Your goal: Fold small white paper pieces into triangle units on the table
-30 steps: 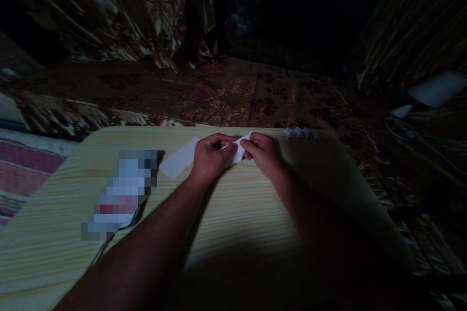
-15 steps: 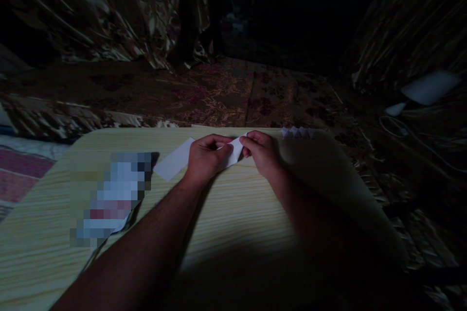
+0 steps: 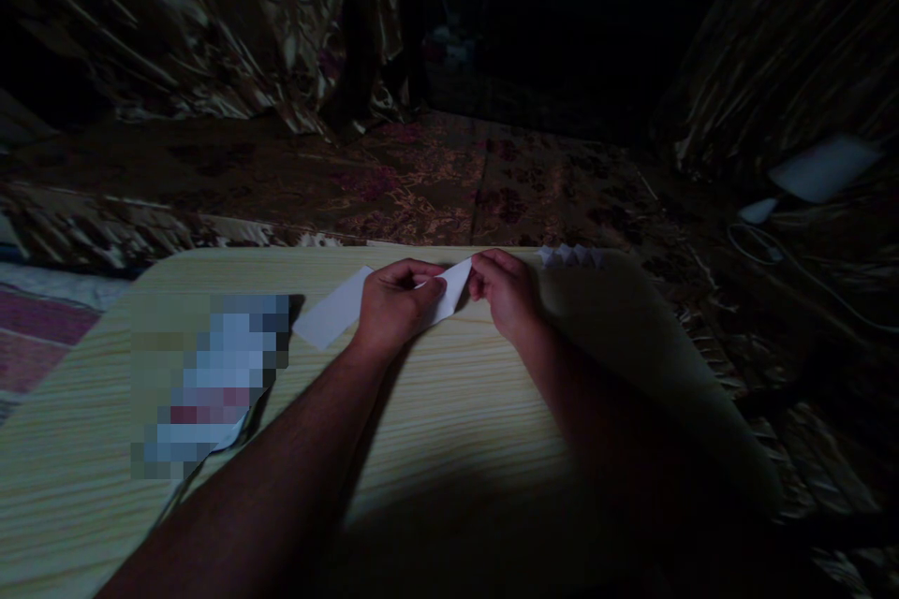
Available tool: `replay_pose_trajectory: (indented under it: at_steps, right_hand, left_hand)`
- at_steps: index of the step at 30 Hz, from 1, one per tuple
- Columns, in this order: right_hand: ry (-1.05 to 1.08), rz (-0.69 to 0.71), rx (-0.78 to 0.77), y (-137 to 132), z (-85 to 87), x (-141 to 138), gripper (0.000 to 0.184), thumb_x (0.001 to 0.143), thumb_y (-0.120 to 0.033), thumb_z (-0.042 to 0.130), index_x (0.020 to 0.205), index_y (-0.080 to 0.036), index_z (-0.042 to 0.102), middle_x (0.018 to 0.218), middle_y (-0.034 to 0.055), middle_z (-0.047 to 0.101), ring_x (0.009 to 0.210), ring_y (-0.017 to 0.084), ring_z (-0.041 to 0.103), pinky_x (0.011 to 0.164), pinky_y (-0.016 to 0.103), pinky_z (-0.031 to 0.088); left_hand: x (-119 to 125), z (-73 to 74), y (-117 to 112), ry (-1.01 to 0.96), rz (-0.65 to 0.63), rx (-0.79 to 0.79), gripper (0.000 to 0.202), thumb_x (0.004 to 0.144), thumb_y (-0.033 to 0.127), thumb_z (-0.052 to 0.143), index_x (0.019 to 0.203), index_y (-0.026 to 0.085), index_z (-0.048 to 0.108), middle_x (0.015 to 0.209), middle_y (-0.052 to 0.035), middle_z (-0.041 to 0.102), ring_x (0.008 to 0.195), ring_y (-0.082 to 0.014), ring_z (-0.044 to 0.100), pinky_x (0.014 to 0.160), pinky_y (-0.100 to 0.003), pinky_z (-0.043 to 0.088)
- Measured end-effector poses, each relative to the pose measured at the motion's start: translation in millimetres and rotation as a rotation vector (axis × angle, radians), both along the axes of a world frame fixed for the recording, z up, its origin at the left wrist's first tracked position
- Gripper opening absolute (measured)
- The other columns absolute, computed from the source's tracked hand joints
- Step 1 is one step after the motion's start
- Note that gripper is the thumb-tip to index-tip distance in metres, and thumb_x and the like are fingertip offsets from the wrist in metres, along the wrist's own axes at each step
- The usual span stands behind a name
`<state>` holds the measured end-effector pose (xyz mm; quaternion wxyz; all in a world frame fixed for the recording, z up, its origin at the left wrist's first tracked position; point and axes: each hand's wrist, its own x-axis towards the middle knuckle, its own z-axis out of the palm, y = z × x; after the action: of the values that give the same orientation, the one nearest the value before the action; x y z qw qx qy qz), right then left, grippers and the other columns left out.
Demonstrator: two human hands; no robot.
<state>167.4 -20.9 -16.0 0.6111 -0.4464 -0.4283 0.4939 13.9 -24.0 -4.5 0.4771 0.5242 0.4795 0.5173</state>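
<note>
Left hand [image 3: 390, 309] pinching white paper [image 3: 453, 288] at its lower left, right hand [image 3: 509, 295] pinching its upper right corner, paper over far half of wooden counter [image 3: 478, 412], flat white strip [image 3: 331, 309] just beside left hand, small pointed white pieces [image 3: 566, 255] lined up rightward

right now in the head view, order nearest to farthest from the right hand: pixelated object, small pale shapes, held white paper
1. Held white paper: touching the right hand
2. Small pale shapes: to its right
3. Pixelated object: off to its left
</note>
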Motion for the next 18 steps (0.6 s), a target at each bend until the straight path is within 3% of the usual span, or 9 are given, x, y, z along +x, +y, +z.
replay_pose_trajectory:
  at_steps: [5,18]
  right_hand:
    - [-0.096,0.138,-0.014,-3.0,-0.1,0.0,0.021,0.074,-0.038,0.066,0.074,-0.017,0.062,0.053,-0.0035,0.059,0.046,0.008,0.050,0.046,0.021,0.039]
    - [-0.067,0.110,-0.007,-2.5,-0.9,0.1,0.020,0.074,-0.036,0.067,0.076,-0.016,0.064,0.052,-0.0029,0.061,0.044,0.009,0.052,0.045,0.021,0.042]
  left_hand:
    - [-0.9,-2.0,1.3,-0.029,0.019,0.007,0.024,0.063,0.027,0.075,0.083,0.015,0.074,0.069,-0.0020,0.070,0.049,-0.0090,0.055,0.044,-0.019,0.043]
    - [-1.8,-3.6,2.6,-0.037,0.027,0.009,0.026,0.062,0.027,0.076,0.084,0.014,0.074,0.071,-0.0031,0.071,0.050,-0.0096,0.057,0.046,-0.020,0.043]
